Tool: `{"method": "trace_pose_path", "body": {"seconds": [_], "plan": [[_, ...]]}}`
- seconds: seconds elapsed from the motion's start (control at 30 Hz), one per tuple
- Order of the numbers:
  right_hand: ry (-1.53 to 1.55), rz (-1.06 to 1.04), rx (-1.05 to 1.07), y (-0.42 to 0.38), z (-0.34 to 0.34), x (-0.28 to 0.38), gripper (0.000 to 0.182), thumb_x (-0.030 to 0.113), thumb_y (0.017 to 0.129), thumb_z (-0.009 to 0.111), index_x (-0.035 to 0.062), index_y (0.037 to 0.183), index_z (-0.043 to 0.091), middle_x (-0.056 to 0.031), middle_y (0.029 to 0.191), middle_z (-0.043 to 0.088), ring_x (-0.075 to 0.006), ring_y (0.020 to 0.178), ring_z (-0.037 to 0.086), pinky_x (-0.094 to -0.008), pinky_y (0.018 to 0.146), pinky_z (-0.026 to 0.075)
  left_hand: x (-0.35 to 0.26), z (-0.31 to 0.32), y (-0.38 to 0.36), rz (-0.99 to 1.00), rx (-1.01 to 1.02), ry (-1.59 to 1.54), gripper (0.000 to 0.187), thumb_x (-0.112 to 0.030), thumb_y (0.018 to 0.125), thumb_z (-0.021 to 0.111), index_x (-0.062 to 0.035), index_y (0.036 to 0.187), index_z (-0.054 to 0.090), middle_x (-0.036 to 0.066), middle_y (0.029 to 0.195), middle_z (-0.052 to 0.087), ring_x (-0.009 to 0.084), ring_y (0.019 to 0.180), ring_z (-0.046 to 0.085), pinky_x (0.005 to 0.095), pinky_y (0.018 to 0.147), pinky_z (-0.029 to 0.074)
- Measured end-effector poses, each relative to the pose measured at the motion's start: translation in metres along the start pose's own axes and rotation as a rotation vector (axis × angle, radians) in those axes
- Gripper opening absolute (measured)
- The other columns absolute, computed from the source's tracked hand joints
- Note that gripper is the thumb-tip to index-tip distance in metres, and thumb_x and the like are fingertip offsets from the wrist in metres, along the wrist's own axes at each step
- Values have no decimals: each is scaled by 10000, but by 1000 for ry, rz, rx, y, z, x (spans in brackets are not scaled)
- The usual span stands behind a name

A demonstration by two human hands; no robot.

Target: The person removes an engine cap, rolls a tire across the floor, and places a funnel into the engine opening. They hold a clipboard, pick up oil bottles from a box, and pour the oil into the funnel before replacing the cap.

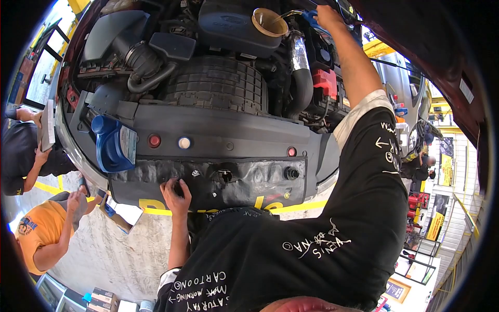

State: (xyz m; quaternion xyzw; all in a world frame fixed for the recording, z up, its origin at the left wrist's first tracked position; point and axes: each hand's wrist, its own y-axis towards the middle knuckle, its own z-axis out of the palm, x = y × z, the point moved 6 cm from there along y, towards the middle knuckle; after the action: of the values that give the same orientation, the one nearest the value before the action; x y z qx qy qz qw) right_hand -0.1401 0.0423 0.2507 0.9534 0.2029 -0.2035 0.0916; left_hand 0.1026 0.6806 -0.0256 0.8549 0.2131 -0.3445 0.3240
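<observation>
My right hand (329, 18) is wrapped around a blue oil bottle (312, 21), tilted at the top of the engine. Clear amber liquid runs from it into a tan funnel (269, 23) beside the dark engine cover (223, 23). My left hand (176, 196) is low, over the black fender cover (249, 182), with its fingers curled around something dark that I cannot make out. A second blue bottle (110, 145) lies on the front panel, left of a red cap (154, 140) and a white-rimmed blue cap (184, 142).
Another red cap (291, 151) is at the panel's right, above a black cap (291, 173) on the fender cover. The raised hood (442, 62) hangs over the right side. A person in an orange shirt (44, 234) and one in dark clothes (26, 148) are at left.
</observation>
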Motion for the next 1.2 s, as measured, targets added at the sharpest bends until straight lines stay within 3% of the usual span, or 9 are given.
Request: {"method": "trace_pose_path", "body": {"seconds": [0.6,0.67,0.9,0.97,1.0,1.07,1.1,1.17,1.2], "plan": [[-47,10,10,-3,-7,5,286,261,875,668,74,1090,650,-202,1117,648,-395,1068,608,-494,902,500,0,0,1,5,1,-5,214,-19,809,658,17,1001,570,144,928,638,327,799,577,398,749,480],[106,94,-57,-14,-13,5,182,130,835,639,-14,941,672,-253,1029,651,-406,962,639,-490,791,525,0,0,0,13,-1,0,216,-22,809,658,17,1003,570,144,926,638,327,800,576,400,749,480],[232,168,-62,-8,-6,-2,173,112,839,598,3,951,672,-249,1023,654,-400,956,645,-490,780,527,-1,0,2,-1,5,-2,214,-20,810,654,16,1003,570,145,924,640,329,797,576,405,752,477],[660,381,-20,-16,-8,-4,162,112,831,599,14,928,684,-237,990,666,-392,926,656,-487,765,532,-2,-1,2,14,-1,-1,213,-20,810,654,15,1003,569,145,926,641,329,795,576,407,756,475],[659,381,-19,-15,-6,-6,162,112,831,599,14,928,684,-237,990,666,-392,926,656,-487,765,532,-2,-1,2,13,-1,-1,213,-20,810,654,15,1003,569,145,926,641,329,795,576,407,756,475],[113,88,-52,-8,-9,4,139,107,819,606,19,882,693,-219,945,679,-370,895,669,-479,747,539,-2,-1,2,20,-2,2,215,-18,810,653,14,1004,567,144,926,640,326,791,577,407,757,472],[113,87,-52,-5,-9,3,139,107,819,606,19,882,693,-219,945,679,-370,895,669,-479,747,539,-2,-1,2,20,-3,2,215,-18,810,653,14,1004,567,144,926,640,326,791,577,407,757,472],[-66,-2,-12,1,-8,6,288,263,875,671,70,1087,646,-197,1121,648,-404,1054,612,-503,889,506,-4,-1,3,43,-13,-1,217,-17,809,654,13,1003,564,143,923,640,319,777,578,405,758,470],[-66,-2,-12,-1,-12,9,288,263,875,671,70,1087,646,-197,1121,648,-404,1054,612,-503,889,506,-4,-1,3,42,-13,0,217,-17,809,654,13,1003,564,143,923,640,319,777,578,405,758,470]]}}
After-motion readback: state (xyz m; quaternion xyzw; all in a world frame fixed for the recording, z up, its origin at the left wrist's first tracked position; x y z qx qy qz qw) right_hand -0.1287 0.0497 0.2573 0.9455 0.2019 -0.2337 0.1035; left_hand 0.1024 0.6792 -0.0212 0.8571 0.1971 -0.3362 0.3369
